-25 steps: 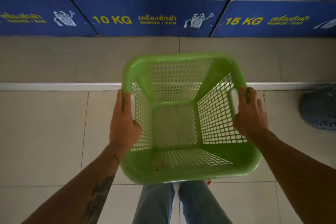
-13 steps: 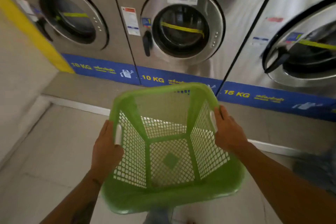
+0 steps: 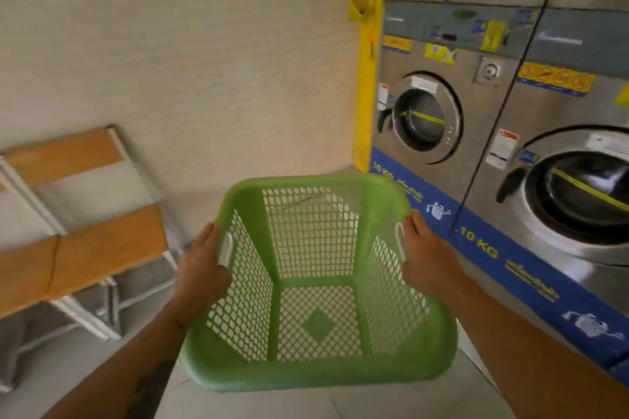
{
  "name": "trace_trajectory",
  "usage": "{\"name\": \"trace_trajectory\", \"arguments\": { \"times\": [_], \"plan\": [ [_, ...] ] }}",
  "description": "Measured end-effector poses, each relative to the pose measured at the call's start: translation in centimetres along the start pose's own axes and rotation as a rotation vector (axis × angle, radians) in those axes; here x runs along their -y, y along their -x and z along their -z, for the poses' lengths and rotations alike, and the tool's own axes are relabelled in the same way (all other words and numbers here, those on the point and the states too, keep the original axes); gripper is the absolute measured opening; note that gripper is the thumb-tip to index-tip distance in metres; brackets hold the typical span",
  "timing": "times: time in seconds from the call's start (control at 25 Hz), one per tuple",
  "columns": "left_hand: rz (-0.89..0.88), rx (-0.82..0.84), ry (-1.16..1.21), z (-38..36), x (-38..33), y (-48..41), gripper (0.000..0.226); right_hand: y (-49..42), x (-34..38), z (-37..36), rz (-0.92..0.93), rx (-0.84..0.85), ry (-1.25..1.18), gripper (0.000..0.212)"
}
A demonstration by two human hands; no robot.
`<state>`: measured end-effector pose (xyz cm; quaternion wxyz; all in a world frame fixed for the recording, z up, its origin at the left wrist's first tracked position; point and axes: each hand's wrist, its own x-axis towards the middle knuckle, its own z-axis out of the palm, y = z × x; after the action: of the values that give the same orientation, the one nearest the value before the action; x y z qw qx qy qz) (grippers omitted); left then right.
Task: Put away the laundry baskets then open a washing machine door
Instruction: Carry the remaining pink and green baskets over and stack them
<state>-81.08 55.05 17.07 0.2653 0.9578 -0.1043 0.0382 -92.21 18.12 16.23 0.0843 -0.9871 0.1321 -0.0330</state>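
I hold an empty green laundry basket (image 3: 318,374) with perforated walls in front of me, above the floor. My left hand (image 3: 200,272) grips its left handle slot and my right hand (image 3: 427,258) grips its right handle slot. Two steel front-loading washing machines stand to the right. The far one has a round door (image 3: 425,121) that is shut, with a dark handle on its left side. The nearer machine's door (image 3: 578,194) is also shut and partly cut off by the frame edge.
A wooden-slat bench (image 3: 78,248) on a metal frame stands against the pale wall at left. A yellow pillar (image 3: 366,78) marks the corner beside the far machine. A blue band (image 3: 493,248) marked 10 KG runs along the machines' base.
The view has swung left and upward: the machines slid to the right of the frame and the bench and wall came into view. Both hands kept their grip on the basket.
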Motion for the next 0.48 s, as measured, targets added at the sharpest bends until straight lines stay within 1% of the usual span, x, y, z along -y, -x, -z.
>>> {"name": "trace_trajectory", "arguments": {
  "times": [0.24, 0.32, 0.48],
  "plan": [
    [0.19, -0.209, -0.096, 12.8, 14.7, 7.7, 0.093, -0.8, 20.2, -0.3, 0.232, -0.006, -0.05, 0.086],
    [0.232, -0.247, -0.107, 16.6, 20.3, 10.3, 0.093, -0.1, 27.2, -0.8, 0.316, -0.013, -0.049, 0.085],
    [0.281, -0.344, -0.139, 24.9, 31.0, 14.9, 0.094, 2.0, 41.7, -1.9, 0.405, -0.018, -0.015, 0.084]
  ]
}}
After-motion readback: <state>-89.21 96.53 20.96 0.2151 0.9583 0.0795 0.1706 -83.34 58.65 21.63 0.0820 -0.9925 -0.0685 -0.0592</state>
